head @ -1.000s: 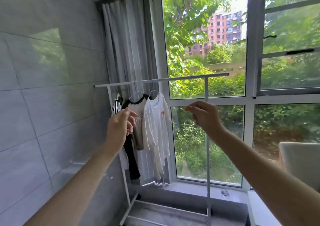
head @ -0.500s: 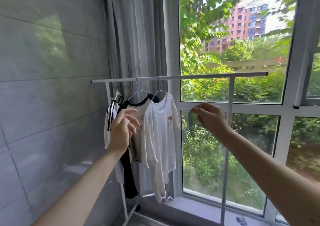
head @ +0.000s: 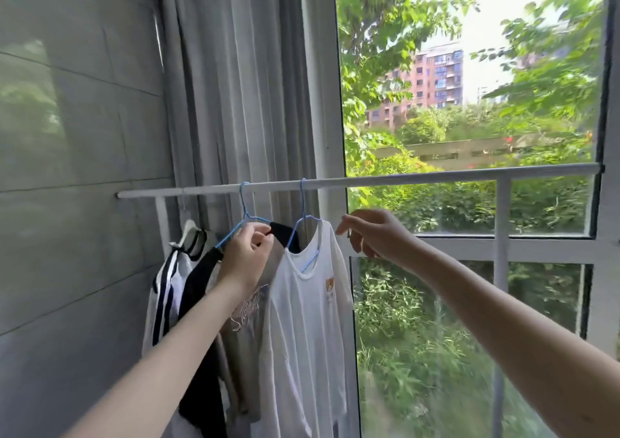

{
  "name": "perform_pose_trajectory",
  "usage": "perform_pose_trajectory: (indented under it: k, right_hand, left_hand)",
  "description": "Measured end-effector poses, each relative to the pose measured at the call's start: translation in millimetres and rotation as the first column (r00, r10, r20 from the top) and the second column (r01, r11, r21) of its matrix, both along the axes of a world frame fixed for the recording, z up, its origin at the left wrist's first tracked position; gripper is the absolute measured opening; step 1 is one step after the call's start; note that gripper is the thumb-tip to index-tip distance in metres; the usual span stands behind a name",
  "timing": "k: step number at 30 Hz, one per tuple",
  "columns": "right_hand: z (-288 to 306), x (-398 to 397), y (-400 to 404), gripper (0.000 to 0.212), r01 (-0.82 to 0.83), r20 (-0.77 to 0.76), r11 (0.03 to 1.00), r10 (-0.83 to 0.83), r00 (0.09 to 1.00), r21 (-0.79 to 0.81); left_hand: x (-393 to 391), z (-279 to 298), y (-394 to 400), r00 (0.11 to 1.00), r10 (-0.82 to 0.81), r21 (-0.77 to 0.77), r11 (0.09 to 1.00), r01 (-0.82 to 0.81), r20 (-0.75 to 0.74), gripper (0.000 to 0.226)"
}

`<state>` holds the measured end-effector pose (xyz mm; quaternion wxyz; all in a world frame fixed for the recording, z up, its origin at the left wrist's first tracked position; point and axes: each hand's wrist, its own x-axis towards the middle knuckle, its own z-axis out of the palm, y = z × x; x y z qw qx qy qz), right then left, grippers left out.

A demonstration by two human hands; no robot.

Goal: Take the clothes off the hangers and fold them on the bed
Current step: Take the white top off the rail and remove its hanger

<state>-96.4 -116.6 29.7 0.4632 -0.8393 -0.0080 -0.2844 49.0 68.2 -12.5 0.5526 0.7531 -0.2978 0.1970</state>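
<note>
Unhanging begins: left hand (head: 246, 254) pinches the blue hanger (head: 250, 217) shoulder of the black-collared shirt (head: 248, 306). Right hand (head: 377, 234), fingers loosely spread, hovers just beside the white shirt (head: 307, 330). Next, likely lift a hook clear off the rail (head: 402, 180).

The left hand (head: 246, 254) hides the beige shirt's (head: 250, 306) collar.

Two bare forearms enter from the lower edge of the frame, one from the lower left and one from the lower right, with no sleeve on either. The left hand (head: 246, 256) and the right hand (head: 375, 233) are ungloved. No ring, watch or bracelet shows at fingers or wrists.
</note>
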Motion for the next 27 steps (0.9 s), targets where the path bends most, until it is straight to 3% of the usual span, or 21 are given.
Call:
perform_pose_trajectory:
  k: [4,9,12,15,18,22,27]
  right_hand:
    - [-12.0,51.8,-18.0,0.022,0.044,-0.073,0.992,-0.052,0.996,-0.115]
    - [-23.6,133.1,-47.6,0.019,0.104,-0.040,0.946,-0.122,0.992,-0.306]
    - [-33.8,177.6,-60.5,0.034,0.131,0.006,0.913,-0.140,0.990,-0.387]
    - [-39.2,214.8,-71.8,0.051,0.178,0.043,0.864,-0.179,0.983,-0.471]
    - [-38.0,246.6,-80.1,0.044,0.139,0.051,0.846,-0.131,0.990,-0.515]
    - [-35.4,279.3,-77.6,0.026,0.022,0.106,0.929,0.019,0.994,-0.369]
    - [-13.6,298.4,-67.7,0.026,-0.027,0.254,0.968,0.093,0.963,-0.250]
  left_hand:
    - [39.0,-17.1,-17.4,0.997,0.025,0.178,0.984,-0.012,-0.073,0.020]
    - [71.5,-30.7,-25.2,0.989,0.069,0.368,0.930,-0.016,-0.132,0.031]
    - [84.1,-37.7,-31.3,0.987,0.118,0.427,0.902,-0.063,-0.105,0.021]
    - [104.0,-41.0,-35.5,0.978,0.207,0.489,0.854,-0.174,-0.014,0.025]
    - [119.8,-44.5,-36.2,0.961,0.275,0.441,0.862,-0.251,0.010,0.023]
    - [127.8,-46.9,-33.5,0.939,0.337,0.338,0.877,-0.341,0.071,0.019]
    - [121.9,-23.8,-31.0,0.905,0.393,0.245,0.873,-0.422,0.161,0.023]
